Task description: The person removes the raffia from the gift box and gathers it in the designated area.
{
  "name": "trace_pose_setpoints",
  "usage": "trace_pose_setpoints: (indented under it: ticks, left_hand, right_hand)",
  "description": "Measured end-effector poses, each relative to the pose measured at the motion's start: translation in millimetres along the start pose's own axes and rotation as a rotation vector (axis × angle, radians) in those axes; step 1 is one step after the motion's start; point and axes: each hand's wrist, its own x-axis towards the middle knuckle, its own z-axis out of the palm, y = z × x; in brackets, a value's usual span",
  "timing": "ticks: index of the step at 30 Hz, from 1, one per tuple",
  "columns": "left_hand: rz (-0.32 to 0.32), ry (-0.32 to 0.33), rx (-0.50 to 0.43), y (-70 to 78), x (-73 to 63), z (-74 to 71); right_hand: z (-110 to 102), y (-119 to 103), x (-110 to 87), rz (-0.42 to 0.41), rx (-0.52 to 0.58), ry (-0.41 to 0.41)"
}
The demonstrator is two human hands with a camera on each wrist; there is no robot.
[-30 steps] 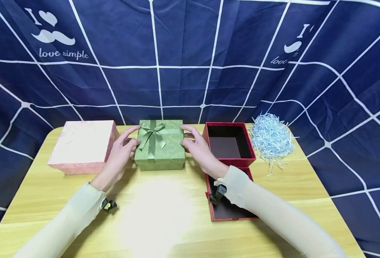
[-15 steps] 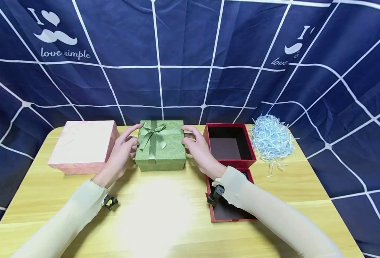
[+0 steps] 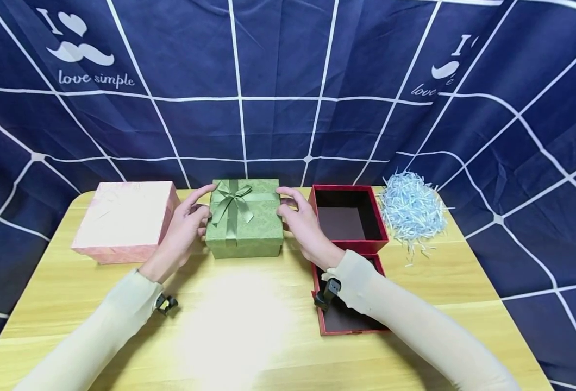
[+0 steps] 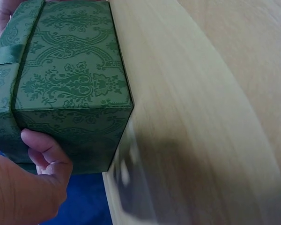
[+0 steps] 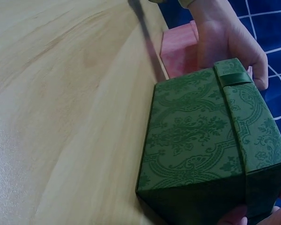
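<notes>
A green patterned gift box [image 3: 244,228] with a ribbon bow [image 3: 231,202] on its lid stands at the back middle of the table in the head view. My left hand [image 3: 182,231] holds its left side, the thumb and index finger against the lid. On the right side my right hand [image 3: 305,228] grips it the same way. In the left wrist view the left thumb [image 4: 40,140] presses low on the lid's edge. The right wrist view shows the box's front face [image 5: 192,136], with fingertips [image 5: 234,216] at its near side. The box's inside is hidden.
A pink box [image 3: 126,217] stands left of my left hand. Right of the green box are an open red box [image 3: 381,243] and, in front of it, its red lid [image 3: 320,320], partly under my right wrist. Blue shredded paper [image 3: 410,206] lies at the back right.
Both hands keep their hold on the green gift box. The box and hands have shifted only slightly to the right, and the lid's far edge appears marginally higher.
</notes>
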Motion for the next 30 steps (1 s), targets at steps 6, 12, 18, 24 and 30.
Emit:
trace_pose_setpoints:
  ticks: [6,12,18,24,30]
  left_hand:
    - [0.015,-0.006,0.016,4.1,-0.5,-0.3]
    - [0.058,-0.022,0.012,8.4,-1.5,-0.3]
    - [0.098,0.0,0.048,14.1,-1.5,-0.5]
    - [0.104,0.032,-0.016,24.5,-3.2,1.1]
    - [0.066,0.023,-0.1,33.6,-11.9,0.1]
  right_hand:
    - [1,-6,-1.0,-0.015,0.01,-0.009]
    - [1,-12,0.0,-0.044,0.009,-0.006]
    - [1,-20,0.1,-0.056,0.024,-0.009]
    - [1,-29,1.5,-0.11,0.02,-0.004]
    - [-4,-38,1.9,-0.1,0.082,-0.021]
